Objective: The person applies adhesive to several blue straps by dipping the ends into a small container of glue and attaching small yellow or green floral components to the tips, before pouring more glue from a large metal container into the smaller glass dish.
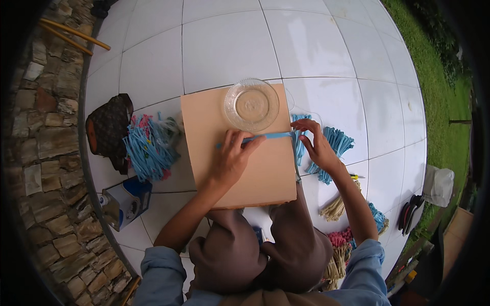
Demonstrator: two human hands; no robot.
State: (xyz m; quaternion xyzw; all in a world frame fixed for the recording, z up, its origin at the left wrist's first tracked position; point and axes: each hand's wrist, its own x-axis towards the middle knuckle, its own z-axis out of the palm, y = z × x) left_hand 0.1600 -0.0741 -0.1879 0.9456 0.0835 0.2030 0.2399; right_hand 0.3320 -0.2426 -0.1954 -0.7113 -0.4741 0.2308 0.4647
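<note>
A flat blue strip point(278, 135) lies across a tan board point(204, 117) that rests over my lap. My left hand point(235, 153) is closed on it, with a short end showing left of the fingers. My right hand point(317, 145) is at the board's right edge, thumb and fingers curved apart around the strip's other end. A thin dark, metallic-looking piece point(297, 171) runs down that edge below the strip; its kind is unclear. A clear round glass dish point(251, 102) sits on the board's far part.
Blue cord bundles point(334, 145) lie right of the board, with beige bundles point(334, 208) and pink ones point(339, 237) nearer me. At left are a blue-and-pink pile point(149, 153), a dark brown bag point(109, 127) and a blue-grey can point(127, 201). A stone wall point(56, 204) borders the tiles.
</note>
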